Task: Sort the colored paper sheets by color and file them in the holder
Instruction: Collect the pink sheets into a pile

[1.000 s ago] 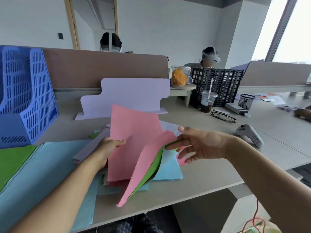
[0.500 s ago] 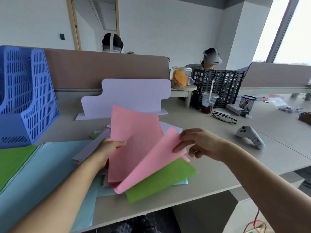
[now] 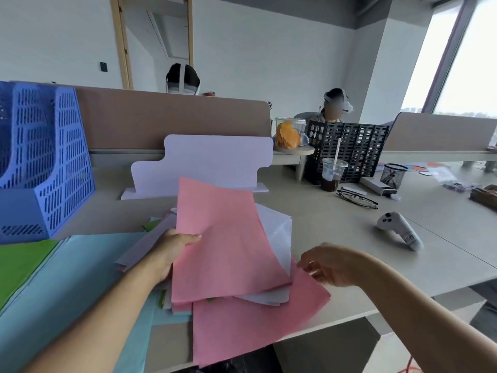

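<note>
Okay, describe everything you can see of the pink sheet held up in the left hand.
The pink sheet is plain, matte paper with nothing printed on the side shown. It stands tilted up from the pile, far edge raised, its right side curving down. The left hand grips its left edge, thumb on the front. Its lower edge rests on the mixed pile, over a white sheet.

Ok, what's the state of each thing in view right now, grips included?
left grip: holds the raised pink sheet by its left edge.
right grip: fingers curled at the flat pink sheet's edge; hold unclear.
raised pink sheet: tilted up off the pile.
flat pink sheet: lying on the pile, overhanging the desk's front edge.
file holder: upright.
drink cup: lidded, straw in, partly full.
jar: lid on.
</note>
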Motion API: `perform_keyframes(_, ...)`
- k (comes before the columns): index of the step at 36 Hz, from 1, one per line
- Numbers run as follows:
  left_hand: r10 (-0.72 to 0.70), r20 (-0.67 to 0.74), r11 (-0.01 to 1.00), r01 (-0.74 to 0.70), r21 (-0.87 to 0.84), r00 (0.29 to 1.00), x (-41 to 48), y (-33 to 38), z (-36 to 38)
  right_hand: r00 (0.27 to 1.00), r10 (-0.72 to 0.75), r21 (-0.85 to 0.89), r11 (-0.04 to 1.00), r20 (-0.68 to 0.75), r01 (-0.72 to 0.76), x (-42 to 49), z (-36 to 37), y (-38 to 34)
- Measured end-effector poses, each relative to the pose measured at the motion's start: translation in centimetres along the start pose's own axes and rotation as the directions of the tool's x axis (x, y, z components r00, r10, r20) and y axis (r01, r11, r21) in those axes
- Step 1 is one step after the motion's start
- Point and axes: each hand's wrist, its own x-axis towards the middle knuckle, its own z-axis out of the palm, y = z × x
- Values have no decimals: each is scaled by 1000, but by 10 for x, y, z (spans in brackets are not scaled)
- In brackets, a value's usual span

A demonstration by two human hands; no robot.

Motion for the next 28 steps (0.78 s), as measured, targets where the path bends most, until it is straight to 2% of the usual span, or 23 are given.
perform_keyframes(11, -21, 8, 1000, 21, -9, 1000, -5, 4, -3, 992, -59, 43, 997, -108, 64, -1, 20, -2)
perform_keyframes(14, -36, 5, 999, 36, -27, 999, -5, 5, -5, 966, -161, 10, 986, -202, 167, -7, 21, -19)
perform_keyframes(17, -48, 9, 996, 49, -69, 999, -8, 8, -4, 886, -323, -120, 946, -332, 300, -11, 12, -48)
perform_keyframes(19, -66, 12, 994, 67, -88, 998, -8, 10, -4, 858, -357, -73, 932, -371, 356, -12, 7, -66)
perform_keyframes(23, -99, 4, 988, 99, -117, 995, -10, 10, -4, 846, -358, 19, 918, -394, 397, -13, 6, -82)
perform_keyframes(28, -104, 17, 985, 105, -136, 994, -17, 13, 0, 874, -339, 107, 912, -349, 397, -15, 10, -88)
